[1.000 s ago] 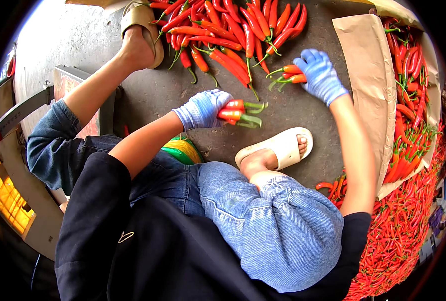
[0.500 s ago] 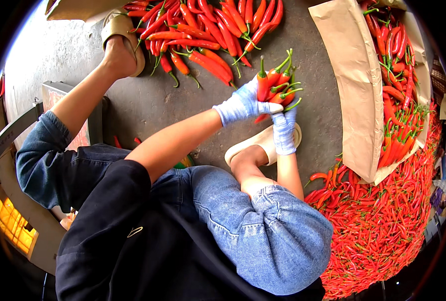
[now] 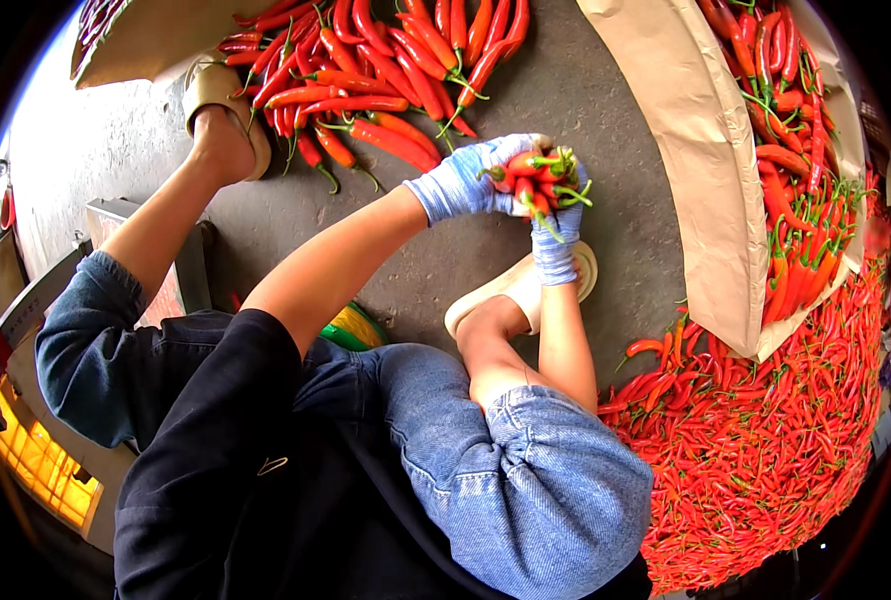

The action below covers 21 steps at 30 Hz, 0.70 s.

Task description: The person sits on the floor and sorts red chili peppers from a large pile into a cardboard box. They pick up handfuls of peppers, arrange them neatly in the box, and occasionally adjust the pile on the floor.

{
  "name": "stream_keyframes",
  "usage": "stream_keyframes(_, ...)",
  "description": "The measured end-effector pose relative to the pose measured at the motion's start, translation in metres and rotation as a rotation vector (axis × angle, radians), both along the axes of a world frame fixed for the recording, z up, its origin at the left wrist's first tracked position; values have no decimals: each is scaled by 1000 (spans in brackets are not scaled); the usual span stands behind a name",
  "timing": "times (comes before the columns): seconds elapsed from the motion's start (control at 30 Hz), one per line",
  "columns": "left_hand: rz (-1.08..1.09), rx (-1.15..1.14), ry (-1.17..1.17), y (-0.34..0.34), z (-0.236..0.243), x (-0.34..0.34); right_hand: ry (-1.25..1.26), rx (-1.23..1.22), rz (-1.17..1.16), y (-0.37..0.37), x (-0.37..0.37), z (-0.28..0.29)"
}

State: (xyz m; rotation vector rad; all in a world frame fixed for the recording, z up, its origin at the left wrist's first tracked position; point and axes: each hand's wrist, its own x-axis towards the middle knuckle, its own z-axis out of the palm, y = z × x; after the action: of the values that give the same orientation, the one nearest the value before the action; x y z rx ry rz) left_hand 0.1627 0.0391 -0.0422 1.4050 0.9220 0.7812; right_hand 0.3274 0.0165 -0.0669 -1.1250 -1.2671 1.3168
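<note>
A small bunch of red chili peppers (image 3: 527, 188) with green stems is gathered between my two hands above the floor. My left hand (image 3: 477, 180), in a white-and-blue knit glove, is closed around the bunch from the left. From below and the right, my right hand (image 3: 557, 245), gloved alike, closes on the same bunch; its fingers are partly hidden behind the peppers. The stems point toward me and to the right. Just beyond my left hand, larger loose chili peppers (image 3: 370, 85) lie spread on the grey floor.
To the right stands an open brown paper bag (image 3: 695, 165) filled with chili peppers. A large heap of red chilies (image 3: 765, 460) covers the floor at the lower right. Another brown paper piece (image 3: 155, 45) is at the upper left. My sandalled feet rest on either side.
The bunch has tilted, its stems swinging from upright to pointing toward me and right. My left hand has turned more over it, and the whole view has shifted slightly.
</note>
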Motion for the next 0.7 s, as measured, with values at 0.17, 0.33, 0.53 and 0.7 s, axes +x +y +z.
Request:
stream_keyframes(0.17,-40,29,166,8,-3,0,116,-195,-9,2,5,-3)
stream_keyframes(0.33,-54,145,148,5,-1,6,-154,-340,181,3,12,7)
stream_keyframes(0.53,-95,-481,-291,6,53,-1,-282,-294,384,7,19,52)
stream_keyframes(0.7,-233,-67,-33,80,134,-4,-327,-137,379,65,15,154)
